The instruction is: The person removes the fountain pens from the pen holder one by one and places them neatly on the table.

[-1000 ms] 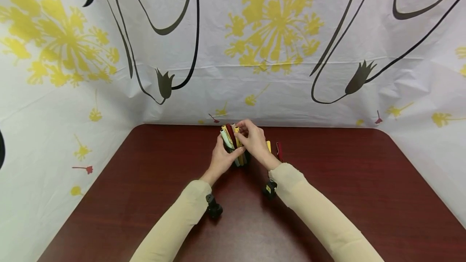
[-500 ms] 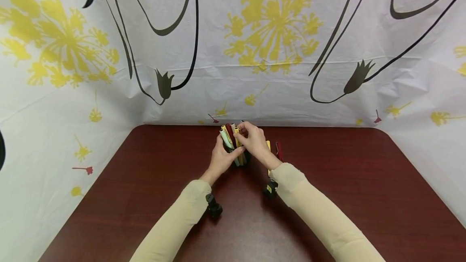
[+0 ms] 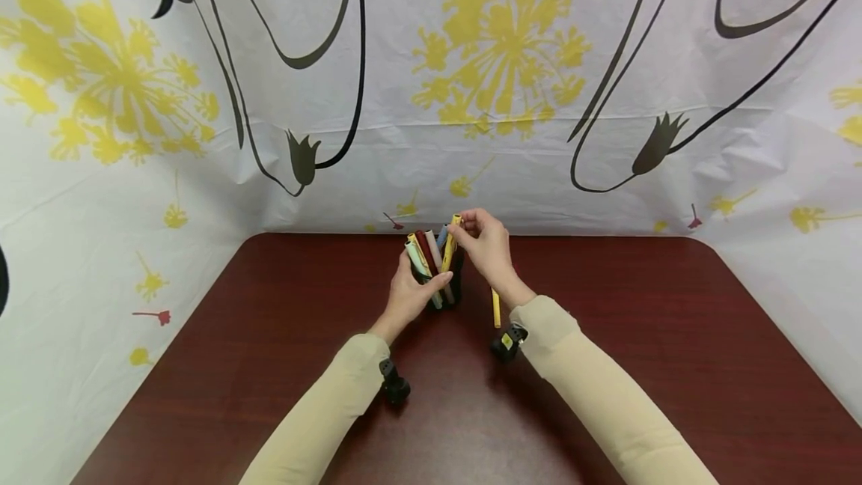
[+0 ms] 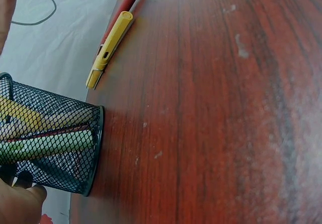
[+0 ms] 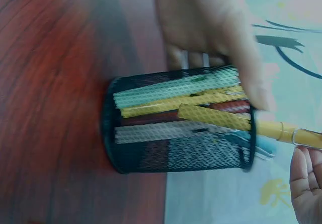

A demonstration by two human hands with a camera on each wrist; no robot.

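My left hand (image 3: 406,299) grips a black mesh pen cup (image 5: 136,161) round its side, thumb near the rim. The cup stands upright at the table's far edge. My right hand (image 3: 489,249) pinches a yellow pen (image 3: 452,242) near its upper end; in the right wrist view its lower part (image 5: 214,117) is still inside the mesh. Several other pens lean in the cup: a mint green pen (image 3: 417,257), another yellow one, a dark red one, a pale one (image 3: 433,247) and a blue pen (image 3: 442,235).
Right of the cup, a second loose yellow pen (image 4: 109,48) lies on the table (image 3: 269,320) beside a red pen (image 4: 127,3). In the head view my right hand and wrist hide the red one. A patterned white cloth (image 3: 390,96) hangs behind the table's far edge.
My right hand has moved up and to the right, drawing the yellow pen partway out of the cup. The blue pen now shows behind it. My left hand has stayed on the cup.
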